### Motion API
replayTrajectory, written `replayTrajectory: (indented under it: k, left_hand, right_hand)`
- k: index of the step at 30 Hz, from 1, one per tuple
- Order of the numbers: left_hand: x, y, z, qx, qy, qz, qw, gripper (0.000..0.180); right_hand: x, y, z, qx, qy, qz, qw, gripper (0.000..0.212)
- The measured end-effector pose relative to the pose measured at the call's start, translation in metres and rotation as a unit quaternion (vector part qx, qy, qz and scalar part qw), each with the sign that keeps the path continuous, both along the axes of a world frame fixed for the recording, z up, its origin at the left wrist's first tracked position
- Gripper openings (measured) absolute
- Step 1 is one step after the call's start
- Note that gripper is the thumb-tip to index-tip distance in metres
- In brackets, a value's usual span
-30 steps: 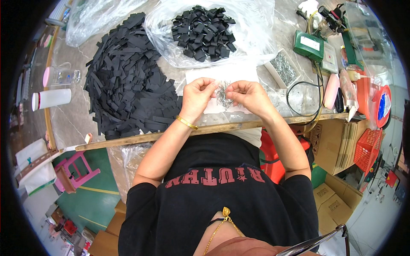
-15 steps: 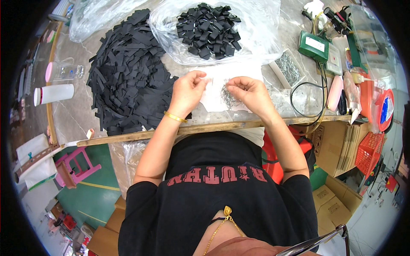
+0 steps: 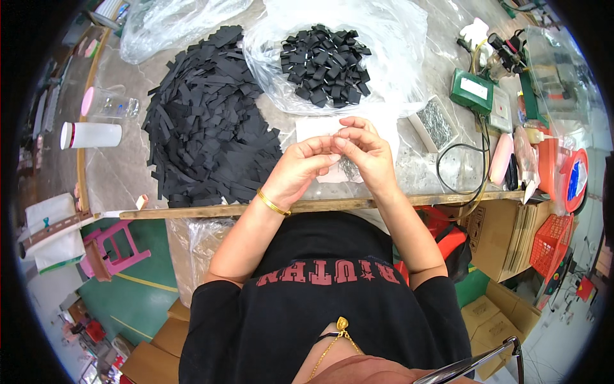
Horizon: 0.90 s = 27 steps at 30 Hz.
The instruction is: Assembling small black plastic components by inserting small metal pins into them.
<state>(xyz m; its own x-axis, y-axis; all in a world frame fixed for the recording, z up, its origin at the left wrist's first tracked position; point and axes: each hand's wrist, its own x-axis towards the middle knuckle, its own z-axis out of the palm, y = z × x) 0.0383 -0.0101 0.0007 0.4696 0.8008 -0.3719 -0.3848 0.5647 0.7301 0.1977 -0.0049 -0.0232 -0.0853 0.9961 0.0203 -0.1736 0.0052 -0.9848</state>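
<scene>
My left hand [image 3: 299,168] and my right hand [image 3: 371,157] meet fingertip to fingertip above a white sheet [image 3: 382,131] near the table's front edge. Both are pinched closed; whatever sits between the fingertips is too small to make out. Partly hidden beneath my right hand, a small pile of thin metal pieces [image 3: 348,169] lies on the sheet. Left of my hands spreads a large heap of flat black strips [image 3: 208,128]. Beyond them, folded black strip loops [image 3: 325,64] are piled on a clear plastic bag [image 3: 396,51].
An open box of thin metal pieces [image 3: 435,123] sits right of the sheet. Further right are a black cable [image 3: 440,169], a green device [image 3: 472,89] and a pink bottle [image 3: 501,159]. A white cup [image 3: 96,136] and a clear jar [image 3: 115,104] lie at the left. A wooden strip [image 3: 320,205] edges the table.
My hands were apart and have come together at the fingertips. My right hand has left the small metal pile. The whole view has shifted slightly.
</scene>
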Motion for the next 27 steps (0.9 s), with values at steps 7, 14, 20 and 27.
replayTrajectory:
  k: [7, 14, 20, 27]
  left_hand:
    - [-0.002, -0.003, -0.005, 0.223, 0.308, 0.128, 0.916, 0.016]
    - [-0.004, 0.002, -0.016, 0.128, 0.199, 0.125, 0.963, 0.015]
    - [-0.006, 0.002, -0.015, 0.077, 0.128, 0.110, 0.983, 0.011]
    - [-0.008, 0.003, -0.012, 0.043, 0.079, 0.129, 0.988, 0.012]
  right_hand:
    - [-0.009, -0.006, 0.010, -0.090, -0.053, -0.009, 0.995, 0.010]
    - [-0.021, -0.010, 0.028, -0.043, -0.184, -0.015, 0.982, 0.017]
    - [-0.016, -0.011, 0.016, -0.063, -0.098, 0.020, 0.993, 0.026]
    - [-0.010, -0.013, 0.015, -0.074, 0.022, 0.056, 0.995, 0.026]
